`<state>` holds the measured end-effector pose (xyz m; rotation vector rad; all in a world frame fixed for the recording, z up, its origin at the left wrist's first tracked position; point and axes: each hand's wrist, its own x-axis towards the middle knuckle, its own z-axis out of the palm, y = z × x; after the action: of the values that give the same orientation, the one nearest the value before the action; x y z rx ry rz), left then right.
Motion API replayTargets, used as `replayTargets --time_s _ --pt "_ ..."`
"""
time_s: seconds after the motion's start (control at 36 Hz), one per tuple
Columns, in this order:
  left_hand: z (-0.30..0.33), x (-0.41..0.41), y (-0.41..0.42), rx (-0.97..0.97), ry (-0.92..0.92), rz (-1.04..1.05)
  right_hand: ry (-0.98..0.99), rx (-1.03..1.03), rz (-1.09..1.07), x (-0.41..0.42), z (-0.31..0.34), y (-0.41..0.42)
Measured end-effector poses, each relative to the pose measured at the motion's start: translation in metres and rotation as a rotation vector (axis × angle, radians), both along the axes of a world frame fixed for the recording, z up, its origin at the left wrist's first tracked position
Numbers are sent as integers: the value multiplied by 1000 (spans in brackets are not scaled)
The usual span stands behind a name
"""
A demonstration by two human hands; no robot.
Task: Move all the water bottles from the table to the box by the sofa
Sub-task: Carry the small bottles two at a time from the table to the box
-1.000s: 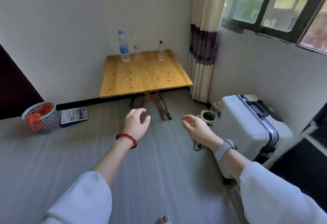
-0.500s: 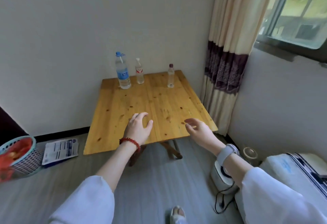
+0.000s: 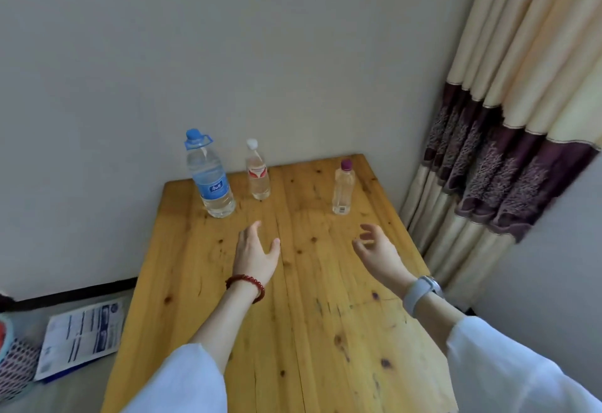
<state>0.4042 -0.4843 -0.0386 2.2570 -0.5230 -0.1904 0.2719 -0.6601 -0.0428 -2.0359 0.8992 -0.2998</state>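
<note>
Both hands, left hand [image 3: 257,254] and right hand [image 3: 378,249], are held spread, empty; tall bottle [image 3: 210,176] at table [image 3: 293,331] far edge is easily toppled.

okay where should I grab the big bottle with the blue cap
Probably around the labelled middle of the big bottle, coming from the front with the left hand, which is empty and nearest. It stands upright near the wall, its body is wide, and the white-capped bottle crowds its right side.
</note>
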Motion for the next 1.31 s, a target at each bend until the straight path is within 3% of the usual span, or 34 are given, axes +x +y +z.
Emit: replayTargets --time_s 0.22,0.42,0.58,0.75,0.86,1.03,1.31 --pt "-54 141 -95 5 74 64 38 70 -134 120 -53 -85" --pt "-97 238 -159 -154 78 215 -107 105 -286 205 -81 -141" --pt "-116 289 -198 -331 86 402 -201 48 -394 232 -101 -151" --pt "-115 318 -199 -312 9 428 -202 -12 -368 232 -114 -153" --pt "-111 309 -192 -217 -31 272 -178 -19 -368 230 -112 -154" --pt "-103 252 -171 -236 19 103 -64 47 -329 209 -96 -143" --pt "-67 114 -143 -561 164 -195 -61 10 -301 90 -58 -98"
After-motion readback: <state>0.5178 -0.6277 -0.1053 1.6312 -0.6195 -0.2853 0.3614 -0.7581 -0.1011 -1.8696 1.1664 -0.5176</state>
